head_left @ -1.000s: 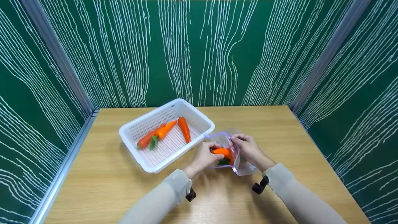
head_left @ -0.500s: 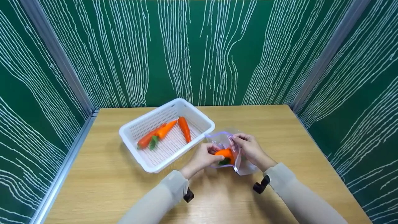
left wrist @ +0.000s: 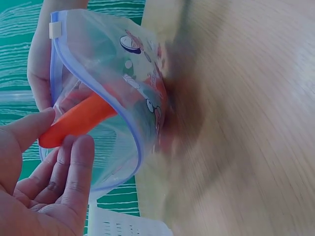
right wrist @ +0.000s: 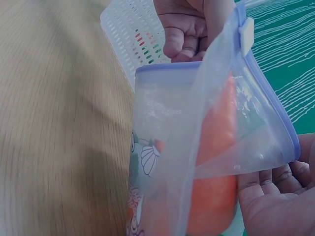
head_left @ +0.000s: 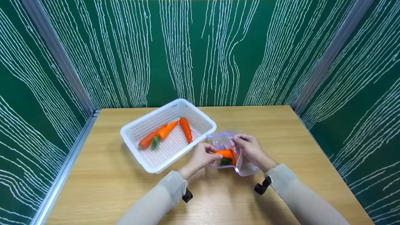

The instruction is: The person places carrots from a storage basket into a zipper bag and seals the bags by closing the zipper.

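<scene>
A clear slider zip bag [head_left: 247, 168] with a purple rim and printed pictures lies on its side, its mouth gaping toward the left. My right hand [head_left: 251, 150] pinches the upper edge of that mouth. An orange carrot [left wrist: 81, 120] is mostly inside the bag, its near end sticking out. My left hand [head_left: 201, 157] pinches this end between thumb and fingers at the mouth. Something dark green [head_left: 225, 161] shows beside the carrot in the bag. Through the plastic, the right wrist view also shows an orange-red shape [right wrist: 214, 201].
Left of the bag stands a white perforated basket [head_left: 137, 160]. In it lie a red-orange carrot [head_left: 147, 142], an orange carrot [head_left: 167, 130] with a green leafy top [head_left: 154, 142], and another red carrot [head_left: 186, 129]. Green walls [head_left: 200, 53] enclose the wooden table [head_left: 109, 193].
My left hand has shifted slightly left, its fingers loosening and then meeting the carrot's end again. The right hand and bag have hardly moved.
</scene>
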Motion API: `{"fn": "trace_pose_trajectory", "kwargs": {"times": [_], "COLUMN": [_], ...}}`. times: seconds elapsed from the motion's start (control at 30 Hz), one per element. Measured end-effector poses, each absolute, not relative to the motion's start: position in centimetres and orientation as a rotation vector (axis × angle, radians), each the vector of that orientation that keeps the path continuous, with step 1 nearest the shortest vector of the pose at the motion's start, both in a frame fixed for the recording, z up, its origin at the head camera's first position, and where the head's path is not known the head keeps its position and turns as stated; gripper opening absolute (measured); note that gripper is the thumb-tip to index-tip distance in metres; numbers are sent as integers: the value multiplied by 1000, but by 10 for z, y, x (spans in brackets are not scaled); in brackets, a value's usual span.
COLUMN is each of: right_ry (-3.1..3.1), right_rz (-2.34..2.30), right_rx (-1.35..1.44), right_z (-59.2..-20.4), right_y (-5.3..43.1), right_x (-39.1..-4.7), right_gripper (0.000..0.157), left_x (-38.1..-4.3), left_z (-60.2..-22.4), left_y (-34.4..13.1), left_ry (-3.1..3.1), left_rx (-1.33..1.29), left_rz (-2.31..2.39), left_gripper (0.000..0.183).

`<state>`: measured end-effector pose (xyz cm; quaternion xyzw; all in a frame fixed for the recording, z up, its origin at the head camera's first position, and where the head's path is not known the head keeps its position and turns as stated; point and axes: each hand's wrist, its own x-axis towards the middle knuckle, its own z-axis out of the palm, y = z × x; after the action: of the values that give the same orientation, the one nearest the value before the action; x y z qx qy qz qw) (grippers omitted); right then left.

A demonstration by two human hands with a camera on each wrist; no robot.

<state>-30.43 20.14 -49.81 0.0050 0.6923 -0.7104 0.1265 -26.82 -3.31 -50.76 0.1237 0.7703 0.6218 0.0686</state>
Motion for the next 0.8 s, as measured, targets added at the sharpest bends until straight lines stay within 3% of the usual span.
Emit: {"fn": "trace_pose_trajectory", "kwargs": {"times": [0.33,0.8], "right_ry": [2043,2008], "right_rz": [-2076,-2130], "right_rx": [-4,-28], "right_z": [-497,-501], "right_y": [201,200], "right_x": [-304,-305], "right_gripper": [18,22], "left_x": [-270,-278], "left_z": [-506,-522], "left_y": [-21,2], "left_ry": [2425,2492], "left_rx": [570,601], "left_rz": [1695,1605], "left_gripper": [18,8]}}
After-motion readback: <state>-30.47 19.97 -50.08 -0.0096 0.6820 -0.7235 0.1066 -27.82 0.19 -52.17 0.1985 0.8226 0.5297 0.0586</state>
